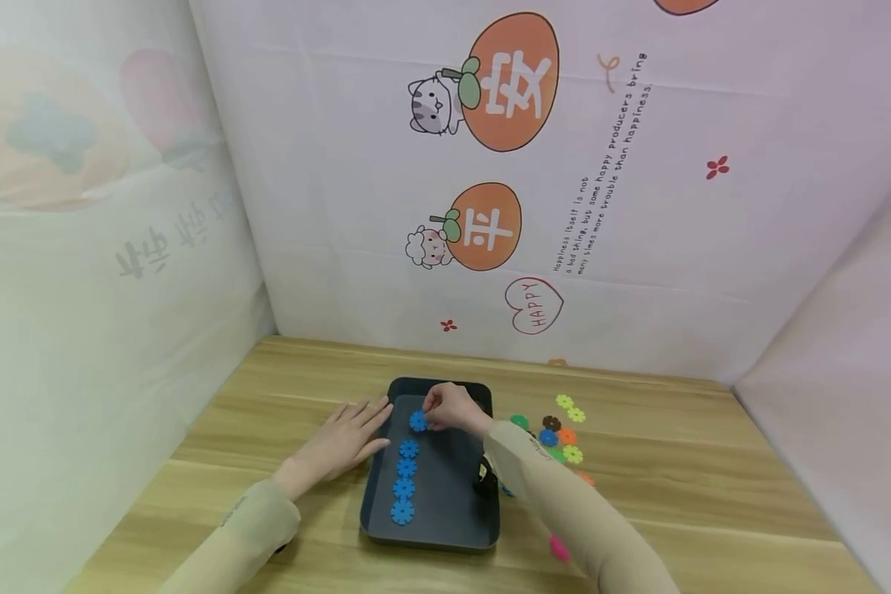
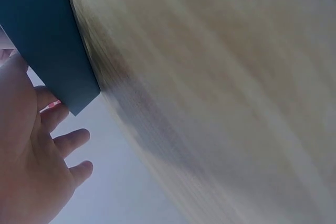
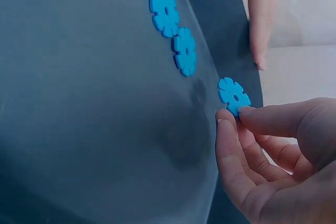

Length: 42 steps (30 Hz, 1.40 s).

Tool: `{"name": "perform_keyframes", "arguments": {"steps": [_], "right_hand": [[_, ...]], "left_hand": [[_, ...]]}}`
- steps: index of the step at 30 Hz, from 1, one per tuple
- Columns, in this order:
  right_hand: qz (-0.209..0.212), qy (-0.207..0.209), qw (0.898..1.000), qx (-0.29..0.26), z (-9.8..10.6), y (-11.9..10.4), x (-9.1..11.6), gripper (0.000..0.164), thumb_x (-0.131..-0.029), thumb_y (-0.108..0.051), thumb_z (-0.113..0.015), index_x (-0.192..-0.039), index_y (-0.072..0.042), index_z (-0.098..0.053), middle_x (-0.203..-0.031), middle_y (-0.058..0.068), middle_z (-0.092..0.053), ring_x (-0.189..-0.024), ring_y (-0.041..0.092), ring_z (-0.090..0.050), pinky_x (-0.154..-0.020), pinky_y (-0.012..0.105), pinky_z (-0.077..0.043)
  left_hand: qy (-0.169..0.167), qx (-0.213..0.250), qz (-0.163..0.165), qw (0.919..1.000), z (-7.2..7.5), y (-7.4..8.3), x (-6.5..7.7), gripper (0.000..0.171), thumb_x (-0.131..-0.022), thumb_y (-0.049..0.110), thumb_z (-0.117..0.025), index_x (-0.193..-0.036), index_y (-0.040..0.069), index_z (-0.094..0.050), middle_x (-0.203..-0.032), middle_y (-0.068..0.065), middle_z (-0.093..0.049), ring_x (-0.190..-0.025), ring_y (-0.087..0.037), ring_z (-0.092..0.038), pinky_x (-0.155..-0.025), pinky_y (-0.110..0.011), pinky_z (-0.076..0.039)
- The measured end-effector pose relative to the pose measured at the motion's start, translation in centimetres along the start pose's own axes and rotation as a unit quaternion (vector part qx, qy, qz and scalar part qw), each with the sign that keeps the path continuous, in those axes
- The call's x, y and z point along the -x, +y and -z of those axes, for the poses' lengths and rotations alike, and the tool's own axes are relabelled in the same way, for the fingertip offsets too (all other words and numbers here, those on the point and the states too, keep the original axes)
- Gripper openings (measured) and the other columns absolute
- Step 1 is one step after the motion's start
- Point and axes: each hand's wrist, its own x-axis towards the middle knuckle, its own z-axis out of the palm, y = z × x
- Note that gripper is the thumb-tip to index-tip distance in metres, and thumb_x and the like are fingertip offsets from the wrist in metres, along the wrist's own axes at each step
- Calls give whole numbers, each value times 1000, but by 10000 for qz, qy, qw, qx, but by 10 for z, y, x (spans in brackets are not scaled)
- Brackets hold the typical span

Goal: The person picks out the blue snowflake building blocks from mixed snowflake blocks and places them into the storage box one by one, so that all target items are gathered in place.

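Observation:
In the head view, a dark grey tray point(image 1: 445, 503) sits on the wooden table. My right hand point(image 1: 454, 407) is over its far part and pinches a blue notched plastic disc point(image 3: 230, 93) between thumb and fingertips. Several matching blue discs point(image 1: 404, 488) lie flat in a line along the tray's left side, nearer to me than the pinched disc; the right wrist view shows some of them. My left hand point(image 1: 345, 439) rests at the left rim with its fingers extended and spread. From the left wrist view, that hand point(image 2: 37, 156) is against the tray's outer wall point(image 2: 47, 40).
Loose notched discs lie right of the tray, among them yellow point(image 1: 565, 402), brown point(image 1: 552, 422) and orange point(image 1: 568, 436) ones, partly hidden by the right forearm. A pink piece point(image 1: 559, 548) lies nearer. A printed white cloth point(image 1: 356, 206) stands behind the table point(image 1: 676, 478).

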Motion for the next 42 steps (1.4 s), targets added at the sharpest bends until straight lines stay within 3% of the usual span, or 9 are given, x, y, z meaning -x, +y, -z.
{"name": "perform_keyframes", "arguments": {"steps": [14, 20, 33, 42], "right_hand": [[-299, -31, 9994, 155, -12, 2, -9, 5, -88, 1, -69, -92, 4, -69, -78, 10, -68, -65, 15, -69, -67, 33, -62], [-192, -102, 9995, 248, -15, 1, -9, 7, -88, 2, -68, -94, 5, -69, -80, 10, -68, -64, 13, -67, -65, 31, -62], [-122, -80, 9979, 629, -17, -2, -8, 4, -88, 0, -69, -90, 3, -71, -78, 10, -70, -64, 13, -66, -60, 25, -58], [-157, -25, 9978, 640, -17, 0, -9, 5, -88, -1, -70, -91, 2, -73, -78, 11, -71, -67, 18, -69, -64, 29, -60]], "left_hand": [[22, -66, -72, 9999, 3, 2, -1, 62, -105, 47, -42, -155, 12, -35, -162, -10, -34, -147, -38, -36, -118, -60, -30], [20, -71, -53, 10000, 2, 2, -1, 62, -105, 46, -42, -155, 12, -35, -161, -10, -35, -147, -38, -36, -118, -60, -30], [40, -42, -55, 10000, 1, 3, -1, 61, -104, 45, -43, -155, 11, -36, -161, -11, -35, -146, -39, -37, -117, -61, -30], [32, -80, -60, 9999, 3, 4, -1, 61, -104, 45, -44, -154, 10, -37, -161, -11, -35, -146, -39, -37, -117, -61, -31]]}}
